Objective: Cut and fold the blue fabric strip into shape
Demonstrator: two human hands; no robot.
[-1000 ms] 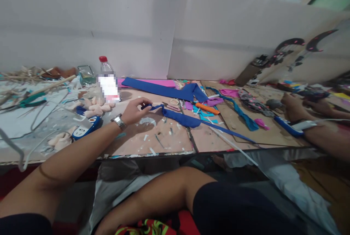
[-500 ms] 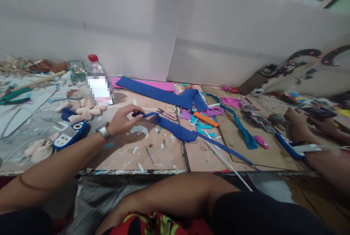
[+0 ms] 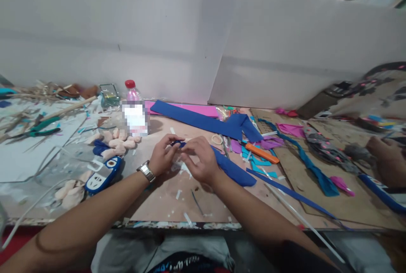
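Observation:
My left hand (image 3: 165, 154), with a metal watch on its wrist, pinches the rolled end of a blue fabric strip (image 3: 181, 143) just above the table. My right hand (image 3: 200, 161) is close beside it, with its bent fingers closed on the same end; the fingertips partly hide the fabric. From under my right hand the wide part of the strip (image 3: 234, 171) runs out to the right. A narrow blue tail (image 3: 292, 194) stretches on toward the front edge.
Folded blue fabric (image 3: 196, 118) lies behind my hands. An orange utility knife (image 3: 261, 153) rests on cloth scraps at right. Leftward are a power strip (image 3: 103, 175), peach fabric pieces (image 3: 119, 142), a phone (image 3: 135, 116), a bottle (image 3: 131, 89) and green pliers (image 3: 46, 125). A co-worker's hand (image 3: 382, 150) is far right.
My right hand has come up from my lap to the blue strip's end beside my left hand. The view has shifted, so the table things appear lower and farther right.

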